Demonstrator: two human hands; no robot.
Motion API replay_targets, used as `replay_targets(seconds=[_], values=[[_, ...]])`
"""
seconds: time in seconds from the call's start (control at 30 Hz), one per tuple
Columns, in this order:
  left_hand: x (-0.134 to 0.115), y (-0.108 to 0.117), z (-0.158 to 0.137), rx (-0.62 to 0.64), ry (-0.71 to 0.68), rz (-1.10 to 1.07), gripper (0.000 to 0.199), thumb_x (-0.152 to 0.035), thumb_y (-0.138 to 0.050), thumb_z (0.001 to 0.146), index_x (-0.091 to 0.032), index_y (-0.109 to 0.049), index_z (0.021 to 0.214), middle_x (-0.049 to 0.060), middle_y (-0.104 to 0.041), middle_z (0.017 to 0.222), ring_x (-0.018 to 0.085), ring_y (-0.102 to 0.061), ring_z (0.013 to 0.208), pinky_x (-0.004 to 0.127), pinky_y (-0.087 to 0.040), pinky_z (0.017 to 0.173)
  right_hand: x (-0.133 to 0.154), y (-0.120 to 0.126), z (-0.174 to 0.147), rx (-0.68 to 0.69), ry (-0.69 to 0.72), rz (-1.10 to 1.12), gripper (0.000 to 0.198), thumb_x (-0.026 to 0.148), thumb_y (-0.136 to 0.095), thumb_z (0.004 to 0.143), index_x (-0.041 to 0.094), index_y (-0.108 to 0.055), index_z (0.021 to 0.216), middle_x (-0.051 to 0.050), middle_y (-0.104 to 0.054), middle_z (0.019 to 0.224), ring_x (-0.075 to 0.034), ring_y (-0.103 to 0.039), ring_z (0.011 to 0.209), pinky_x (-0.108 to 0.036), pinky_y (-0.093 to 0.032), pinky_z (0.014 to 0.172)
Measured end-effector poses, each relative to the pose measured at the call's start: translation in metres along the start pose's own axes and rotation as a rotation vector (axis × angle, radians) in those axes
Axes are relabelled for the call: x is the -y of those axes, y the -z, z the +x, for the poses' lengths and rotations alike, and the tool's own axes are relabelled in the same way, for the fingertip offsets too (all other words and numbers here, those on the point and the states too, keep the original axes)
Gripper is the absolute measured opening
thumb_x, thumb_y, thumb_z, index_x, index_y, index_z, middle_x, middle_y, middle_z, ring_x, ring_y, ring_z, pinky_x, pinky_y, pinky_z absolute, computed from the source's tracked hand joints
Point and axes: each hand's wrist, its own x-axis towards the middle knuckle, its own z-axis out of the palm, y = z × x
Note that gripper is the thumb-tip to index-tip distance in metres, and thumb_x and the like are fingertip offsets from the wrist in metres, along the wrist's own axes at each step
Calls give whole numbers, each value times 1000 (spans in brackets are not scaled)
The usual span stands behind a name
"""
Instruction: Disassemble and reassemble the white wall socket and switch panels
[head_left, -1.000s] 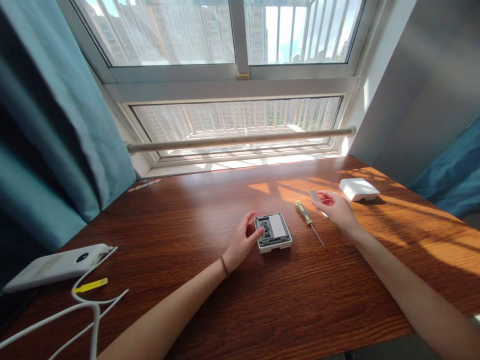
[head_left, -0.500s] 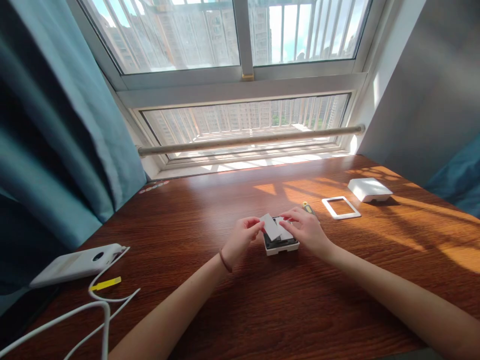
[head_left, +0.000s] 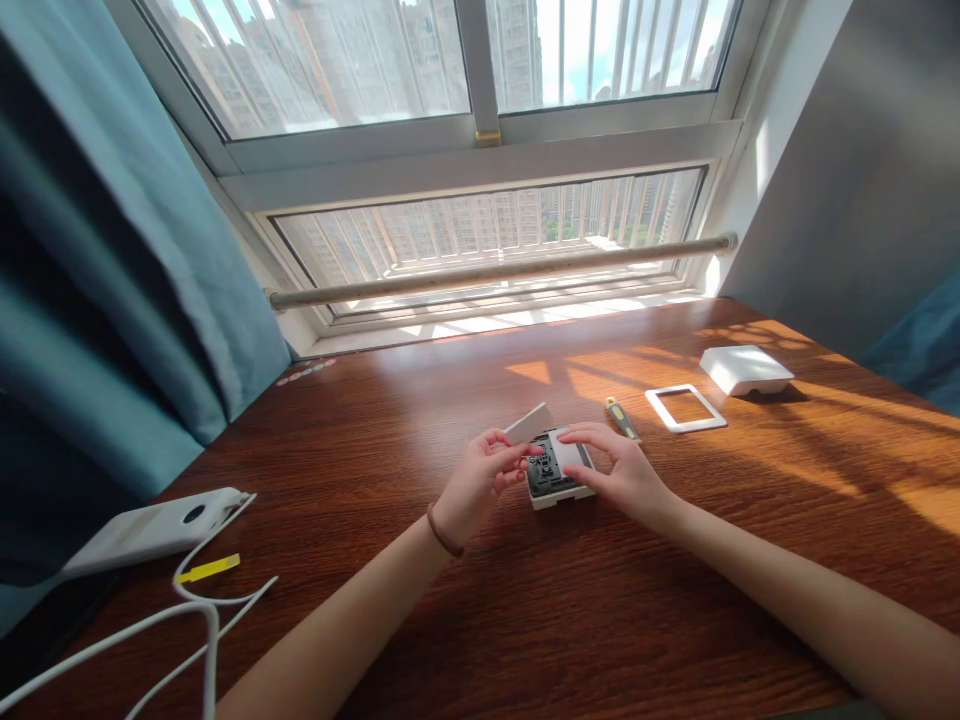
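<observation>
A light switch with a white base and dark inner works (head_left: 544, 474) lies on the wooden table. My left hand (head_left: 480, 478) pinches one white rocker plate (head_left: 529, 421), holding it tilted just above the left half of the switch. The dark works under it are exposed. A second white rocker plate (head_left: 564, 456) covers the right part of the switch. My right hand (head_left: 628, 474) grips the switch at its right side, with thumb and fingers at that plate's edge. Part of the switch is hidden behind my right fingers.
Beyond my right hand lies a grey-and-yellow tool (head_left: 622, 418), perhaps a cutter. A white square frame (head_left: 701, 425) and a white box-like piece (head_left: 746, 368) lie farther right. At the left are a white device (head_left: 150, 532), a white cable (head_left: 211, 650) and a yellow strip (head_left: 210, 569).
My left hand has lifted and tilted the left rocker plate away from the switch, uncovering its dark works. My right hand has stayed by the right plate.
</observation>
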Motion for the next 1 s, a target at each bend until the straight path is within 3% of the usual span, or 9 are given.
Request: replay_targets(seconds=[0.13, 0.3, 0.47, 0.53, 0.63, 0.73, 0.87, 1.0], values=[[9, -16, -11, 151, 64, -40, 32, -29, -72, 66, -13, -53, 85, 4, -66, 76, 7, -57, 58, 19, -43, 55, 6, -9, -9, -11, -136, 123, 21, 34, -63, 76, 22, -64, 92, -5, -65, 93, -21, -59, 91, -35, -44, 84], [18, -32, -24, 256, 78, 7, 39, -27, -70, 69, -14, -52, 101, 8, -68, 83, 9, -60, 60, 20, -44, 56, 0, -16, -10, -124, -261, 499, 20, 31, -67, 72, 22, -55, 85, -2, -64, 85, -18, -61, 85, -33, -47, 79], [15, -30, -25, 300, 80, 244, 41, -32, -70, 67, -14, -53, 100, 8, -66, 81, 12, -60, 58, 25, -46, 55, 1, -15, -8, -116, -361, 627, 23, 30, -71, 66, 21, -54, 77, 0, -64, 77, -17, -62, 77, -32, -48, 73], [12, -24, -24, 263, -28, 414, 49, -32, -72, 64, -15, -52, 106, 5, -63, 81, 12, -57, 59, 25, -46, 55, 4, -14, -8, -133, -386, 655, 22, 31, -72, 65, 20, -55, 75, 0, -63, 78, -17, -62, 77, -32, -49, 73], [4, -15, -23, 167, -314, 731, 72, -29, -75, 60, -23, -41, 124, 4, -57, 96, 11, -54, 65, 25, -45, 59, 6, -13, -8, -114, -416, 698, 21, 31, -73, 64, 20, -58, 73, 0, -64, 77, -16, -62, 75, -32, -49, 73], [-3, -12, -24, 155, -508, 1000, 70, -30, -74, 62, -26, -42, 125, 5, -53, 104, 13, -52, 73, 27, -45, 65, 6, -13, -8, -84, -415, 696, 19, 29, -74, 63, 19, -60, 70, 2, -64, 73, -15, -62, 73, -31, -48, 74], [-8, -7, -22, 171, -552, 1084, 64, -35, -74, 61, -20, -49, 119, 6, -58, 99, 17, -54, 80, 29, -45, 70, 6, -11, -7, -63, -402, 679, 16, 30, -72, 65, 18, -65, 73, 0, -66, 76, -15, -62, 74, -33, -48, 76], [-4, 5, -9, 86, -567, 1086, 64, -41, -74, 59, -19, -51, 114, 6, -61, 97, 19, -56, 83, 32, -45, 76, 6, -5, -5, -98, -341, 533, 18, 35, -65, 73, 19, -69, 80, -5, -69, 89, -19, -62, 87, -35, -45, 85]])
